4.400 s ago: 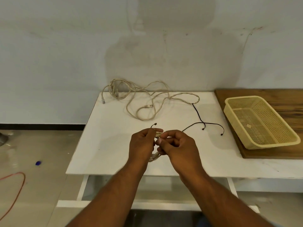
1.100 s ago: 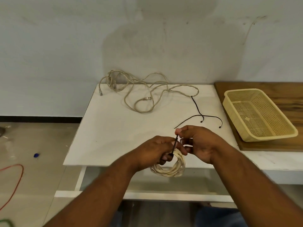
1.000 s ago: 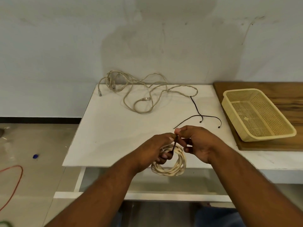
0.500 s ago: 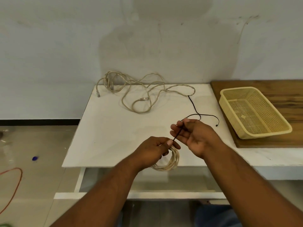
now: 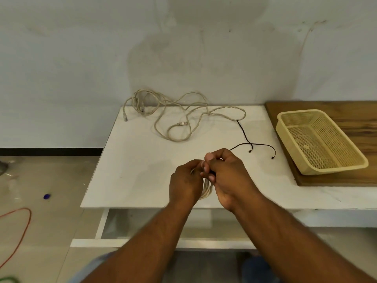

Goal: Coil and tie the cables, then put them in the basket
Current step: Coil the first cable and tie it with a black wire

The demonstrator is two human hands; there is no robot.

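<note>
Coiled cable (image 5: 207,189) is hanging in my left hand (image 5: 186,182) over the bench (image 5: 132,160). My right hand (image 5: 228,176) is pinching a black tie (image 5: 212,172) against it.

Barely catching the coiled cable (image 5: 207,189), buried between left hand (image 5: 186,184) and right hand (image 5: 228,176); just a dark sliver of black tie (image 5: 212,172). Losing the wooden board (image 5: 357,116) off the right edge.
</note>
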